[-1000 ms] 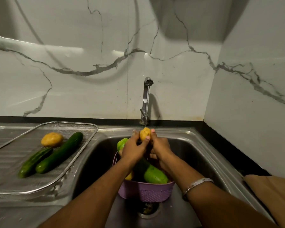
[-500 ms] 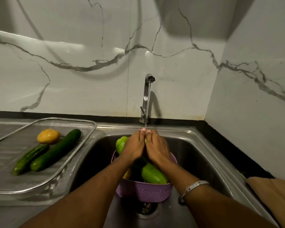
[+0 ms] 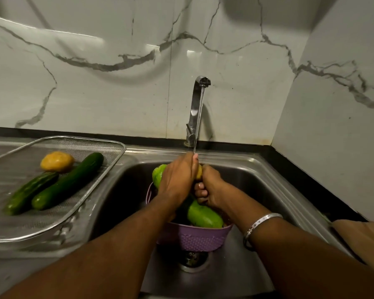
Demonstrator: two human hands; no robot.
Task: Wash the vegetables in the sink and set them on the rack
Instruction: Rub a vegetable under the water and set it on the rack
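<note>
Under the running tap (image 3: pixel 195 108), my left hand (image 3: pixel 175 180) and my right hand (image 3: pixel 212 188) hold a small yellow potato (image 3: pixel 199 172) between them, mostly hidden by the fingers. Water falls onto my left fingertips. Below the hands a purple basket (image 3: pixel 192 237) stands in the steel sink (image 3: pixel 268 184) with green vegetables (image 3: pixel 204 215) in it; another green one (image 3: pixel 159 174) pokes out behind my left hand. On the wire mesh rack (image 3: pixel 78 212) to the left lie a yellow potato (image 3: pixel 56 161) and two dark cucumbers (image 3: pixel 68 180), (image 3: pixel 30 192).
The sink drain (image 3: pixel 192 260) shows just in front of the basket. A brown cloth or board (image 3: pixel 363 238) lies on the counter at the right. Marble walls close off the back and right side.
My hands have rubbed and turned the potato under the stream; it was exposed at my fingertips, then covered, and now only a sliver shows between the hands. The view has tilted slightly.
</note>
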